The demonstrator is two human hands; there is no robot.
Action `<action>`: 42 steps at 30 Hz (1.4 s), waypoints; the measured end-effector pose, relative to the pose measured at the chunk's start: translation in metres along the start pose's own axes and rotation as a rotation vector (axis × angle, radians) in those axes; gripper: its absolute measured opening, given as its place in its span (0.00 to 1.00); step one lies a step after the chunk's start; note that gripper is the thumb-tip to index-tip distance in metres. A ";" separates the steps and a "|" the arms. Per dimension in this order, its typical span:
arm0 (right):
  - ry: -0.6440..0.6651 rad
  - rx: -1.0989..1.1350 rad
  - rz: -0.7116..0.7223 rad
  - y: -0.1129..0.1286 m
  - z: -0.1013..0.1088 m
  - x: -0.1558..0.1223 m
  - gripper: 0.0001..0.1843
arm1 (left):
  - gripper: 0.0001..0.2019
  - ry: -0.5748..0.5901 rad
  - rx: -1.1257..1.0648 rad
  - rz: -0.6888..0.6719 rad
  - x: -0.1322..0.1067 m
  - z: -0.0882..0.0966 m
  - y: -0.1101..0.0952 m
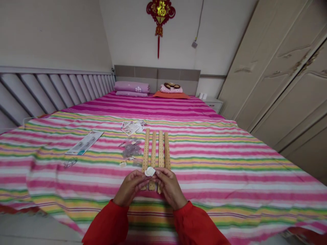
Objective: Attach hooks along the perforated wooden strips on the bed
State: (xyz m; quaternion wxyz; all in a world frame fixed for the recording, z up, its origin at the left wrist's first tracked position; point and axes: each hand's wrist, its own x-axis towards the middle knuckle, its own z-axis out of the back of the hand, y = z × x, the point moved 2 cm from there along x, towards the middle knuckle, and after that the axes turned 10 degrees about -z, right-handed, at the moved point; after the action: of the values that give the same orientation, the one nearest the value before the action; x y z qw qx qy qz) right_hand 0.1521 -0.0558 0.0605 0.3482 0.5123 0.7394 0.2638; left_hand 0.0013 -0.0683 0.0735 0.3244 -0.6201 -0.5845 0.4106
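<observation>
Between my two hands is a small white flat piece with rounded edges (150, 171); its exact kind I cannot make out. My left hand (129, 186) pinches its left side, and my right hand (170, 186) pinches its right side. Both hands are over the near ends of several long wooden strips with small holes (160, 146), which lie side by side on the striped sheet. Left of the strips lies a pile of clear plastic bags (131, 148). A small cream-coloured piece (123, 164) rests in front of that pile.
A heap of white papers or packets (134, 127) lies farther back. To the left are a flat clear package (86, 143) and a tangle of thin grey loops (70, 163). Folded bedding (132, 87) is by the headboard (145, 73). A railing (51, 90) lines the left side; a wardrobe (276, 78) stands right.
</observation>
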 end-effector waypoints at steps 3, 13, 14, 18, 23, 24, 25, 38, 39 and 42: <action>0.001 0.112 -0.066 -0.002 0.002 0.002 0.13 | 0.15 -0.006 0.000 -0.044 0.000 0.000 -0.004; 0.035 0.016 -0.055 0.001 0.003 0.005 0.13 | 0.15 0.111 0.211 -0.158 0.004 -0.007 0.002; 0.036 0.022 -0.055 0.001 0.004 0.005 0.12 | 0.15 0.108 0.205 -0.140 0.003 -0.008 0.003; 0.018 0.180 -0.085 0.000 0.008 0.007 0.12 | 0.18 0.047 0.145 -0.097 0.001 -0.007 0.000; -0.021 0.290 -0.099 0.000 0.020 0.007 0.13 | 0.14 -0.098 0.492 -0.373 0.008 0.022 -0.016; -0.023 0.270 -0.093 0.001 0.023 0.006 0.13 | 0.13 -0.135 0.630 -0.455 0.012 0.030 -0.020; -0.026 0.251 -0.086 0.001 0.026 0.004 0.13 | 0.12 -0.167 0.776 -0.526 0.016 0.038 -0.023; -0.048 0.127 -0.019 0.016 0.065 -0.022 0.11 | 0.16 -0.085 1.355 -0.795 0.045 0.077 0.004; -0.052 0.109 -0.008 0.017 0.066 -0.025 0.12 | 0.17 -0.115 1.313 -0.790 0.040 0.072 0.003; -0.035 0.059 0.015 0.021 0.068 -0.030 0.14 | 0.14 -0.164 1.070 -0.737 0.018 0.046 0.000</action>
State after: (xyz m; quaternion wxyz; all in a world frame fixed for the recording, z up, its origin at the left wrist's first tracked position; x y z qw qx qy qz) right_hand 0.2245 -0.0752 0.0417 0.3439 0.5325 0.7367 0.2355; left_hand -0.0398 -0.0536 0.0503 0.6619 -0.0987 -0.4964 0.5529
